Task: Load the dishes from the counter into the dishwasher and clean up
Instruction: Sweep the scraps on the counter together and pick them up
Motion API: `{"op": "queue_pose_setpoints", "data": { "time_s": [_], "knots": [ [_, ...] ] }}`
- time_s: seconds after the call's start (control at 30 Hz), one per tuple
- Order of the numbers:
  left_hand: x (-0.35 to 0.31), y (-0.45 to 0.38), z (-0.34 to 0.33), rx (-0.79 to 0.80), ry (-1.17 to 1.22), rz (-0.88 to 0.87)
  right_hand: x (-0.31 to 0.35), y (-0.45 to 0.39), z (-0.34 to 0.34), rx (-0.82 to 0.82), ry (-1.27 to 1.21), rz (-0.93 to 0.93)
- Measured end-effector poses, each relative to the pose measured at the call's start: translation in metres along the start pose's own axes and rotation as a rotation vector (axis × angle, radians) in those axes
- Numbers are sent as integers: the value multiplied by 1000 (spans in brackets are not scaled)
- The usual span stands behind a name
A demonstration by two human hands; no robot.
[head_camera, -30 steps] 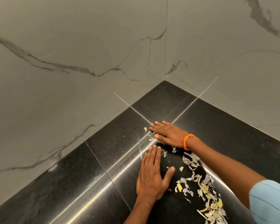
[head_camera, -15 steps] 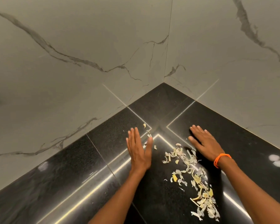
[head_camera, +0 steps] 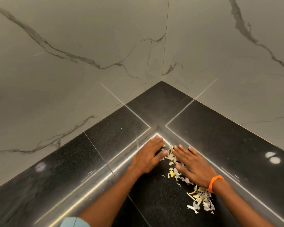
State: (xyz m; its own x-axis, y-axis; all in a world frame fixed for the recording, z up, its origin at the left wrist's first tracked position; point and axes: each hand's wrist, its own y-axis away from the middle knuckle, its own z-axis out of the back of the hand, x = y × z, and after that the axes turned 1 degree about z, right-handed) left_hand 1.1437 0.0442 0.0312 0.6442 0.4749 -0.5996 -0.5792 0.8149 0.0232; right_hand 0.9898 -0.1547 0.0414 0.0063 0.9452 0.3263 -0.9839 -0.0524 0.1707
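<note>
**Scraps being herded in the counter corner**

Scraps (head_camera: pixel 198 196): pale peel-like bits with a few yellow pieces, strung in a loose line on the black counter (head_camera: pixel 220 136). The line runs from between the two hands down toward the near right, thickest by the right wrist. Not yet one pile.

Left hand (head_camera: pixel 148 155): flat on the counter, fingers straight and together, blurred at the tips, holding nothing. It lies just left of the top of the line.

Right hand (head_camera: pixel 193 163): also flat, fingers spread and straight, gripping nothing; scraps touch its inner edge. Orange band (head_camera: pixel 215 182) at the wrist.

Around: marble-look wall (head_camera: pixel 88 46) meets the counter in a corner beyond the hands.

Progress, my reading: no dishes or dishwasher in view, so loading can't be judged. This looks like the clean-up part, midway. Gathering and binning the scraps remain.
</note>
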Motion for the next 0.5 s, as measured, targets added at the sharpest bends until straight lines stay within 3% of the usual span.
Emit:
{"op": "queue_pose_setpoints", "data": {
  "time_s": [0.07,0.13,0.2,0.27,0.37,0.5],
  "knots": [
    [-3,18,-1,43,57,-48,7,16,0,30,-68,39],
    [6,26,23,-60,89,-31,4,33,-2,3,-187,-7],
    [39,19,58,-308,72,143,-9,46,-6,-130,-233,-159],
    [83,12,85,-400,5,389,-17,52,-10,-229,-183,-296],
    [114,3,86,-299,-123,512,-10,36,-12,-254,-65,-360],
    [66,-6,51,-206,-186,306,-2,-2,-10,-212,-66,-319]
  ]
}}
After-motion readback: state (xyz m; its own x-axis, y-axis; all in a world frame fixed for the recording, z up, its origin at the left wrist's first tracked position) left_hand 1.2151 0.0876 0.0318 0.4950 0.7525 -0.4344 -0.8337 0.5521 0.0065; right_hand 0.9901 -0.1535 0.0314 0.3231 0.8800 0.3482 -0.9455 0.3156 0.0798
